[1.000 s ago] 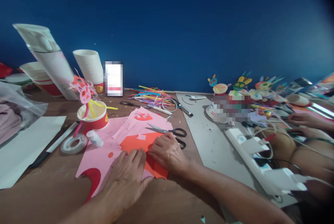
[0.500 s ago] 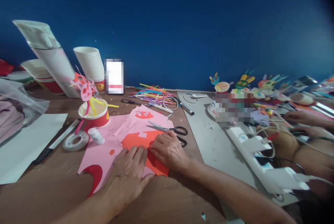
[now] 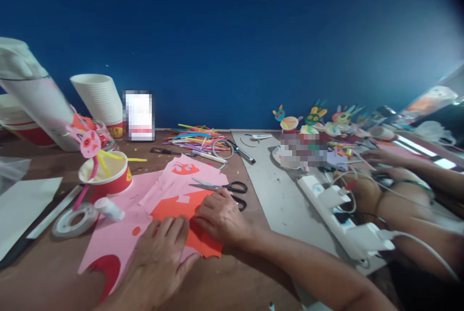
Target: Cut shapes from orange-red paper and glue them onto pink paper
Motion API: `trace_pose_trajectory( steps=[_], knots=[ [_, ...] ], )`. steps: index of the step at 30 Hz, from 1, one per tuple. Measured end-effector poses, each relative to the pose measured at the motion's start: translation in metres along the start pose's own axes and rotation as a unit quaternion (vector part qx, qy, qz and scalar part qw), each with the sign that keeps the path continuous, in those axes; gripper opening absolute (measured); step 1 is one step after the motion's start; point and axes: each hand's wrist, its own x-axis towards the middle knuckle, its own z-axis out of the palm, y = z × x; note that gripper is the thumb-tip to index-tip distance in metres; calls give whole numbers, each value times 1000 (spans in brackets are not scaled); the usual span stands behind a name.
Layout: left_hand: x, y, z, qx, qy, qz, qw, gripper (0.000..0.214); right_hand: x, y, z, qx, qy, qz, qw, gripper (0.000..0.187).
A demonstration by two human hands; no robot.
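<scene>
My left hand (image 3: 159, 246) lies palm down, its fingers stretched out across pink paper (image 3: 114, 224) and onto the edge of a sheet of orange paper (image 3: 205, 241). My right hand (image 3: 223, 217) rests on that orange sheet, fingers slightly bent and pointing left; its thumb and palm are hidden. Just beyond the right hand are scissors (image 3: 237, 187) with black handles, blades parted. A small pink paper scrap (image 3: 183, 199) sits on the orange sheet. Behind, a pink piece bears a red cut-out (image 3: 185, 169). A white glue stick (image 3: 109, 208) lies left of my hands.
Left stand a paper cup (image 3: 112, 183) with a pink animal face (image 3: 89, 142), a tape roll (image 3: 75, 219) and stacked cups (image 3: 97, 101). Coloured sticks (image 3: 197, 137) and a marker (image 3: 243, 152) lie behind. A power strip (image 3: 328, 219) and another person's arms (image 3: 402, 204) are right.
The view has swung right, so the table things appear farther left and slightly lower. Both hands stay on the papers, with hardly any movement against them.
</scene>
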Motion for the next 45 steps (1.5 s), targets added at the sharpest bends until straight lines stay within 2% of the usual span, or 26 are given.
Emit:
trace_pose_trajectory(
  steps=[4,10,14,19,23,26,32,35,38,45],
  knots=[
    [-2,-1,1,8,8,6,1000,39,4,6,-2,23,30,11,999,17],
    [-5,0,7,15,31,0,999,42,12,30,-10,-41,32,61,997,15],
    [-1,1,3,-3,14,-10,1000,34,14,44,-11,-71,20,82,994,16],
    [4,1,-5,-39,-5,-8,999,28,13,46,-11,-83,-7,91,992,18],
    [5,3,-8,-35,-11,-13,999,32,14,46,-13,-94,-27,103,990,24],
    [5,3,-10,-25,-10,-8,1000,33,16,49,-13,-104,-40,114,987,17],
    [7,3,-12,-29,-14,-1,999,31,21,60,-16,-107,-45,155,981,15],
    [7,4,-12,-33,-16,-5,999,29,23,65,-21,-100,-43,167,980,20],
    [8,6,-11,-32,-15,-13,999,29,28,70,-23,-99,-38,176,979,27],
    [8,11,-8,-25,-8,-30,999,26,40,79,-19,-95,-53,176,978,27]
  ],
)
